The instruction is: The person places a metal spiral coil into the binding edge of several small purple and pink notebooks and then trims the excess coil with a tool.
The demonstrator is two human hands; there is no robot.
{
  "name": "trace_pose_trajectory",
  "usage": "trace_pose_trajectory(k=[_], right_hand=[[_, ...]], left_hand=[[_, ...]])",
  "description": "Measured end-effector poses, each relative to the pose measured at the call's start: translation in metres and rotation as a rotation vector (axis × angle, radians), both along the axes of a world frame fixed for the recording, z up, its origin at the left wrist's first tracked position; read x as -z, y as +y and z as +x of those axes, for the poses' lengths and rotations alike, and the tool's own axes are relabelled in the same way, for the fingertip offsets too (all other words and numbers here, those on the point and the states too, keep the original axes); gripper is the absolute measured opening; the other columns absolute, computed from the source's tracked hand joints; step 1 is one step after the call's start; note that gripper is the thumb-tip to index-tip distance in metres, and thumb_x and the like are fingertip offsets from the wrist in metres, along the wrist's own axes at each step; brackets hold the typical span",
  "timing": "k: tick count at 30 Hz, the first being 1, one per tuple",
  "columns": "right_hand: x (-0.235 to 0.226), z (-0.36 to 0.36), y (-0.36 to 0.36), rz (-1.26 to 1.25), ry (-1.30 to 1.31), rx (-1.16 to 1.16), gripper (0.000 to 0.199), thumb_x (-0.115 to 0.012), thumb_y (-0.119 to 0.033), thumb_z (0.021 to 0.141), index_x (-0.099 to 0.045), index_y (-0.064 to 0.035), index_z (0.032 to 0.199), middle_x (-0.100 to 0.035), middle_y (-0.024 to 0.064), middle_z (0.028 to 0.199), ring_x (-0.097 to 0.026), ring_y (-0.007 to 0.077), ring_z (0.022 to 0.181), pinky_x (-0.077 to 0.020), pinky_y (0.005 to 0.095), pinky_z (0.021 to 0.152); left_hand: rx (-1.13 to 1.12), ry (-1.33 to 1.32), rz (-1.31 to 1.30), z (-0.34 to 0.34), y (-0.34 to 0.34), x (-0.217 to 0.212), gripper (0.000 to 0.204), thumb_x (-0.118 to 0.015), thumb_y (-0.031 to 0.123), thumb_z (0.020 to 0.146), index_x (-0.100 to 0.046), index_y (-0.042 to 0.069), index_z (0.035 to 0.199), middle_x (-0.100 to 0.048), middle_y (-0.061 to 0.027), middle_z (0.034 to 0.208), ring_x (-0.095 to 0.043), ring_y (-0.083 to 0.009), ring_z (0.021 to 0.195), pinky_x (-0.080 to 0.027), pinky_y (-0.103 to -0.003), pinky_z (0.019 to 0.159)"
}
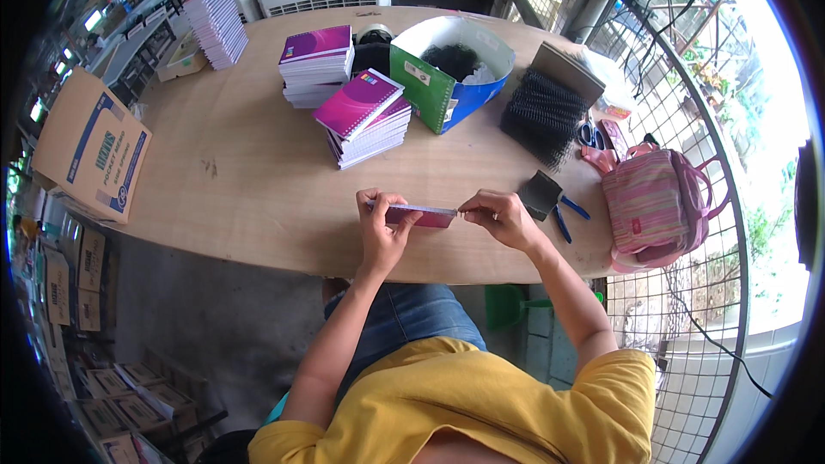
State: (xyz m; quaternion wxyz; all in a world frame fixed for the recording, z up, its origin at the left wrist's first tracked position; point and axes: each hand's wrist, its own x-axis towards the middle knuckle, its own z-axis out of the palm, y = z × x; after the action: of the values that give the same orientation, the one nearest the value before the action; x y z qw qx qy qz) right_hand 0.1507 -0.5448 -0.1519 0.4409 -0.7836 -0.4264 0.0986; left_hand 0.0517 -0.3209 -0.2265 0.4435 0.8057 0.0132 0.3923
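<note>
A small purple-covered notebook point(427, 217) is held almost edge-on above the near part of the table. My left hand point(383, 228) grips its left end between thumb and fingers. At the notebook's right end, my right hand point(503, 216) is closed in a pinch on the tip of a thin dark binding coil point(461, 213); most of that coil is hidden. Beyond my hands stand two stacks of spiral notebooks with purple covers, the nearer stack point(369, 142) and the farther stack point(316, 77). A bundle of black coils point(543, 116) lies to the far right.
A green-and-blue cut container point(425, 90) holds dark coils. On the right are blue-handled pliers point(563, 222), a dark block point(540, 196), scissors point(589, 134) and a pink striped bag point(657, 206). A cardboard box point(94, 150) and tall notebook stack point(215, 24) are left.
</note>
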Motion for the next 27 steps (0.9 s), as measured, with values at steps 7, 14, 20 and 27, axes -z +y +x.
trace_pose_trajectory(k=[7,14,20,27], right_hand=[[-0.005,0.001,0.001,-0.093,-0.045,-0.036,0.013,-0.069,-0.004,0.089,-0.067,-0.0026,0.102,-0.068,0.0132,0.084,-0.069,0.0272,0.072,-0.0526,0.0367,0.062],[-0.004,-0.007,0.008,-0.098,-0.208,-0.014,0.017,-0.066,-0.007,0.091,-0.06,-0.0047,0.106,-0.065,0.0112,0.088,-0.067,0.0315,0.077,-0.0524,0.0424,0.066],[-0.008,-0.015,0.018,-0.091,-0.287,0.095,0.015,-0.068,-0.009,0.088,-0.062,-0.0068,0.102,-0.063,0.0097,0.093,-0.066,0.0318,0.084,-0.0527,0.0432,0.069],[-0.009,-0.021,0.027,-0.086,-0.396,0.149,0.016,-0.071,-0.01,0.085,-0.066,-0.0071,0.099,-0.063,0.0095,0.095,-0.061,0.0325,0.096,-0.0503,0.0435,0.079]], left_hand=[[0.0,0.018,-0.011,-0.001,-0.001,0.0,0.038,-0.082,0.03,0.083,-0.06,0.003,0.098,-0.045,-0.0108,0.104,-0.052,-0.0246,0.095,-0.05,-0.036,0.074],[-0.004,0.001,0.006,0.001,0.001,0.001,0.038,-0.084,0.028,0.081,-0.06,0.003,0.097,-0.046,-0.0106,0.102,-0.051,-0.0244,0.093,-0.049,-0.037,0.072],[0.002,0.011,0.019,0.001,0.0,0.0,0.037,-0.084,0.026,0.08,-0.06,0.004,0.097,-0.046,-0.0105,0.101,-0.05,-0.0256,0.092,-0.049,-0.038,0.072],[-0.006,0.009,0.049,-0.001,0.002,-0.002,0.036,-0.084,0.025,0.08,-0.06,0.004,0.097,-0.045,-0.0105,0.1,-0.049,-0.0256,0.091,-0.048,-0.038,0.072]])
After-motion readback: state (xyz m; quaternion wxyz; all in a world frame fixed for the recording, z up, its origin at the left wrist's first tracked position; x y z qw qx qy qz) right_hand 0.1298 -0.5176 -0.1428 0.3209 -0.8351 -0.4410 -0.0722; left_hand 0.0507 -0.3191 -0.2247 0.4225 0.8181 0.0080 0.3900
